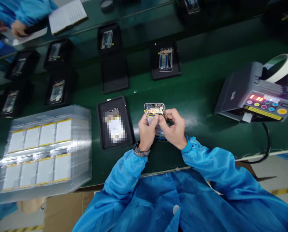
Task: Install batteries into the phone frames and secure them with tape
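Observation:
An opened phone body (154, 111) with its circuit parts showing is held up over the green belt (197, 93), near the front edge. My left hand (147, 132) grips its left side, fingers curled round it, thumb on its face. My right hand (174, 128) grips the right side, thumb pressing near the middle of the phone. The phone's lower half is hidden behind both hands. I wear blue sleeves and a watch on the left wrist.
A black tray (102, 135) with another phone lies just left of my hands. A stack of clear trays with white cells (44, 151) sits at the left. A grey tape dispenser (257, 93) stands at the right. Several black trays with phones lie farther along. Another person's hand (18, 28) is at top left.

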{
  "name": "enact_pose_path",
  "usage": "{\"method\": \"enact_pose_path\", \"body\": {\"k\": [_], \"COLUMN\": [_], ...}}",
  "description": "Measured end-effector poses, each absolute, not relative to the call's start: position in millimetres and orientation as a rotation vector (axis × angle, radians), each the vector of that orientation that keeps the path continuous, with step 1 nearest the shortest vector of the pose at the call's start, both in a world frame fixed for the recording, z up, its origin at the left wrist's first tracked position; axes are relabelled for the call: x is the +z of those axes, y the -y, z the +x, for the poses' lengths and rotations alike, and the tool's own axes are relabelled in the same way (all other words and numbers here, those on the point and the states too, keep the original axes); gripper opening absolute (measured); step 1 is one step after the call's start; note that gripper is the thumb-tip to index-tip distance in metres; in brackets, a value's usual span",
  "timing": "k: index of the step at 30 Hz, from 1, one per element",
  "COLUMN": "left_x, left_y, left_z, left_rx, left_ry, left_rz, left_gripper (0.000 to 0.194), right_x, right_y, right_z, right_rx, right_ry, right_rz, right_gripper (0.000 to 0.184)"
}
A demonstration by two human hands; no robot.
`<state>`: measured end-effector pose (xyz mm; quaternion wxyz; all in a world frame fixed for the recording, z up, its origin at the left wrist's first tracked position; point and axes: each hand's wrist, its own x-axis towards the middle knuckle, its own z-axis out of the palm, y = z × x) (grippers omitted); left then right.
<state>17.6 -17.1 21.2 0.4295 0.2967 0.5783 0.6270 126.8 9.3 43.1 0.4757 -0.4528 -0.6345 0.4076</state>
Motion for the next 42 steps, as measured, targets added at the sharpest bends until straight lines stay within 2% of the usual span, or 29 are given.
{"method": "enact_pose_path", "body": {"k": [13, 24, 42], "left_x": [15.5, 19.4, 30.5], "left_y": [17.9, 22.0, 22.0], "left_z": [15.0, 14.2, 16.0], "left_rx": [1.591, 1.617, 1.597], "left_ry": [-1.236, -1.258, -1.358], "left_rz": [0.679, 0.75, 0.798], "left_gripper": [0.033, 0.031, 0.04], "right_x": [41.1, 41.3, 43.5], "right_y": [-6.4, -5.1, -5.1], "right_z": [124.8, 122.7, 120.7], "right_rx": [0.71, 0.527, 0.345], "right_ry": [1.641, 1.632, 1.669], "right_rz": [-0.998, -0.925, -0.906], "right_gripper": [0.011, 0.007, 0.008]}}
